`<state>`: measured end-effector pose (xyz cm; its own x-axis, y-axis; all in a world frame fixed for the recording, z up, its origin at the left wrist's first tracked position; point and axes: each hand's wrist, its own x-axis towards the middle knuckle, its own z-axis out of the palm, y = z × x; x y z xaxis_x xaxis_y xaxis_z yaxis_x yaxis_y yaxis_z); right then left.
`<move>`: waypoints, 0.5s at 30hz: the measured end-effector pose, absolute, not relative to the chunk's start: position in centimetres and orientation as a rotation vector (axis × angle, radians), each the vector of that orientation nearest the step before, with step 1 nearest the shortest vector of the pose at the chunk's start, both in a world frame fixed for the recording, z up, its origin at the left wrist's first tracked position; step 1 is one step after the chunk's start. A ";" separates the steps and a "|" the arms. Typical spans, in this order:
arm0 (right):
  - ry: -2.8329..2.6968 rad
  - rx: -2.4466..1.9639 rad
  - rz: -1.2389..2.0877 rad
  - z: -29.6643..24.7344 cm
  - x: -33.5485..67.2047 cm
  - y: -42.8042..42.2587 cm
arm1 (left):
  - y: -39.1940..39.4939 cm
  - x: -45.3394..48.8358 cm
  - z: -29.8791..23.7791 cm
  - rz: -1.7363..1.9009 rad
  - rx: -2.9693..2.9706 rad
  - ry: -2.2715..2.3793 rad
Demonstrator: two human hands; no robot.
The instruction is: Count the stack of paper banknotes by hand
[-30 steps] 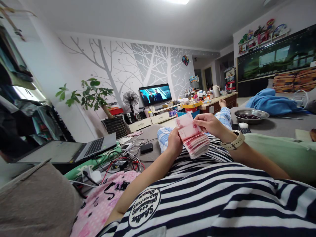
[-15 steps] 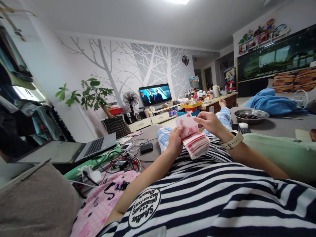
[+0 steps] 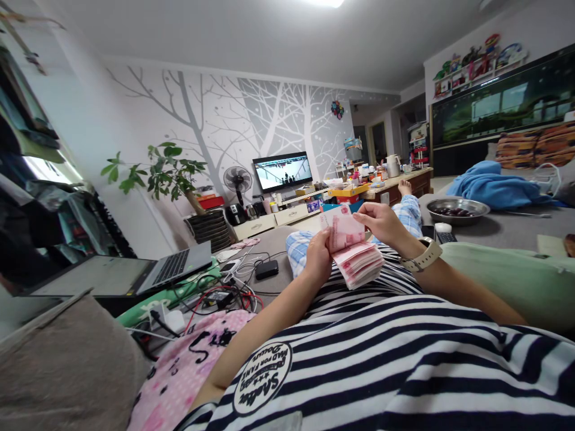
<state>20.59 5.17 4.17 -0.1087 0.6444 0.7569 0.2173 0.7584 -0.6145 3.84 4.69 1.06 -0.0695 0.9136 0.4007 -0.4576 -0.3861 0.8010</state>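
Note:
My left hand [image 3: 318,254] is closed around a thick stack of pink banknotes [image 3: 359,263], bent so that its lower part fans out toward my lap. Above the bend, several notes stand up, their printed faces toward me. My right hand [image 3: 381,222], with a pale watch [image 3: 422,254] on its wrist, pinches the upper right corner of a raised banknote [image 3: 348,229] between thumb and fingers. The stack is just over my striped shirt and checked trousers. Fingers of the left hand behind the notes are hidden.
A laptop [image 3: 175,266], tangled cables and a black box [image 3: 266,269] lie to the left. On the right are a metal bowl [image 3: 458,211] of dark round fruit, a remote [image 3: 445,236], a green cushion [image 3: 494,275] and a blue cloth [image 3: 494,184]. A television [image 3: 282,172] stands ahead.
The raised banknote at my right fingertips now stands more upright and shows more of its face. Both hands stay nearly in place. The television picture has changed.

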 end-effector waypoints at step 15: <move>-1.678 -0.542 0.728 5.0 20.2 3.1 | 5.6 3.4 0.6 1.660 1.152 0.628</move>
